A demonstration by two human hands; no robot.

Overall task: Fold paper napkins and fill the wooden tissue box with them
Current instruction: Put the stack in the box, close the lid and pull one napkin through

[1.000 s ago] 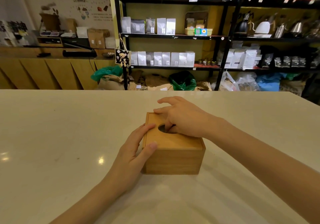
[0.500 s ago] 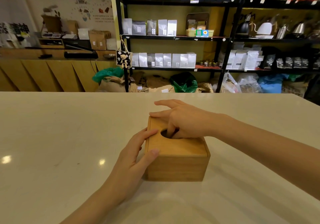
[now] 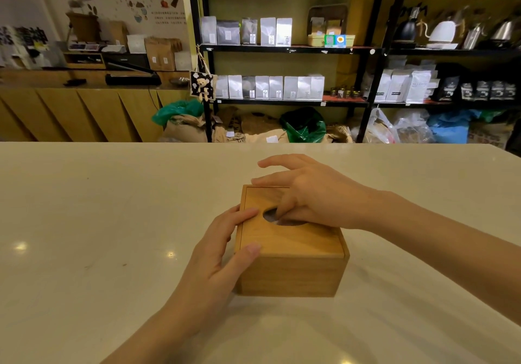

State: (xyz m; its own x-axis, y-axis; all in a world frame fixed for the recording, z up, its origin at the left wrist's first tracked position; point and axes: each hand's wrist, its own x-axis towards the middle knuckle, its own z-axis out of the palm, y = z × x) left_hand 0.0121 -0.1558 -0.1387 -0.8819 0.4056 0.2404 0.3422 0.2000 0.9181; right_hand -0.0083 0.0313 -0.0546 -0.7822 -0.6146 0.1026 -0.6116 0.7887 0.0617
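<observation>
Two bare hands meet on the square, honey-coloured wooden tissue box (image 3: 290,253) standing on the pale glossy counter (image 3: 84,222). The left hand (image 3: 214,262) clamps the box's left side, thumb on the near corner. The right hand (image 3: 313,197) rests on the lid, fingers (image 3: 284,208) dipped into the oval opening (image 3: 270,214), upper fingers spread apart.

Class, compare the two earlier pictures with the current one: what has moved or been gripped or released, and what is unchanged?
Little changed. The wooden tissue box turned slightly on the counter, its near side now facing more squarely. Nothing was picked up or let go. The left hand still braces the box's left side, and the right hand still rests on the lid with fingers dipping into the oval opening.
</observation>
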